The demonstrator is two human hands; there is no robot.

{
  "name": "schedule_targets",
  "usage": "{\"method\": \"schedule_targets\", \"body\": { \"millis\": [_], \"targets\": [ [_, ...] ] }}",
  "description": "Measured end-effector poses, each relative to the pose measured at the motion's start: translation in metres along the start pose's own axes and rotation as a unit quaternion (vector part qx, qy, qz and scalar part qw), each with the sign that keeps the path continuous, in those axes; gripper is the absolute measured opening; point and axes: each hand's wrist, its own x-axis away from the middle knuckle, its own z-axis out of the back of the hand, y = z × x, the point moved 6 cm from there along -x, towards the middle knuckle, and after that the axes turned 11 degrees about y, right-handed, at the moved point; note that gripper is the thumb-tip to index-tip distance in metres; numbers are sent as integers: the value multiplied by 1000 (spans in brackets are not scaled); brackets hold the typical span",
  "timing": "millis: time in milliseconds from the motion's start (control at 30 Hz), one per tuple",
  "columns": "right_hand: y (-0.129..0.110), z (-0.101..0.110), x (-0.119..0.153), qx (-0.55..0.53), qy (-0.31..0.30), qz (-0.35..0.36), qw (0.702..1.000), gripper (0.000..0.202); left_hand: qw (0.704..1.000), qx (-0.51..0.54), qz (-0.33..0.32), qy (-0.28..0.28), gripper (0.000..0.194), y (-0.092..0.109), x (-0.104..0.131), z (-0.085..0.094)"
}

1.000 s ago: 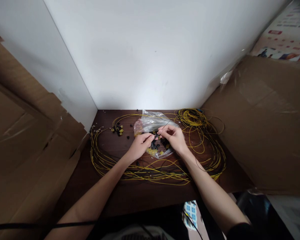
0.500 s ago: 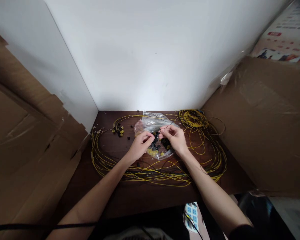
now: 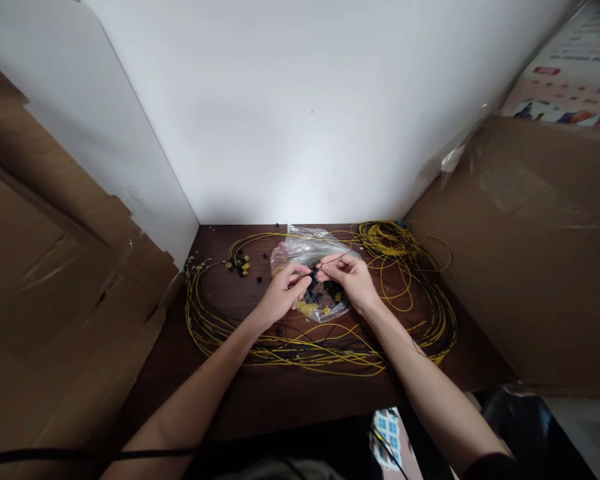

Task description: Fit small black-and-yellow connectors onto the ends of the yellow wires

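Over a clear plastic bag (image 3: 305, 243) that holds black and yellow connector parts (image 3: 307, 308), my two hands face each other, a small gap between their fingertips. My left hand (image 3: 286, 292) is closed in a pinch; what its fingers hold is too small to make out. My right hand (image 3: 347, 274) pinches a thin dark wire (image 3: 341, 251), which runs up from the fingers. Yellow and black wires (image 3: 320, 353) lie in a wide loop around the bag, passing under both forearms.
A tangled yellow coil (image 3: 387, 238) lies at the back right. Small yellow and black connectors (image 3: 240, 265) sit on the brown table (image 3: 280, 393) left of the bag. Cardboard stands on both sides, with a white panel (image 3: 300, 120) behind. A power strip (image 3: 387, 430) shows below the table edge.
The view has shifted slightly. Both hands remain over the bag, with only small movements of the fingers.
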Motion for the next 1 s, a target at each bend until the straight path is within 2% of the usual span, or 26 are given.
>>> {"method": "schedule_targets", "body": {
  "millis": [433, 633, 867, 1000],
  "targets": [
    [0, -7, 4, 14, -53, 7, 998, 25, 999, -33, 3, -10, 29, 6, 3, -1],
    [5, -8, 3, 3, -73, -4, 997, 25, 998, -67, -10, -13, 27, 3, 1, -1],
    [14, -4, -4, -29, -29, -7, 999, 28, 999, -34, 9, -38, 29, -8, -1, -2],
    [14, 2, -7, -37, 4, -13, 999, 30, 999, -29, 24, -38, 31, -7, 2, -2]
  ]
}}
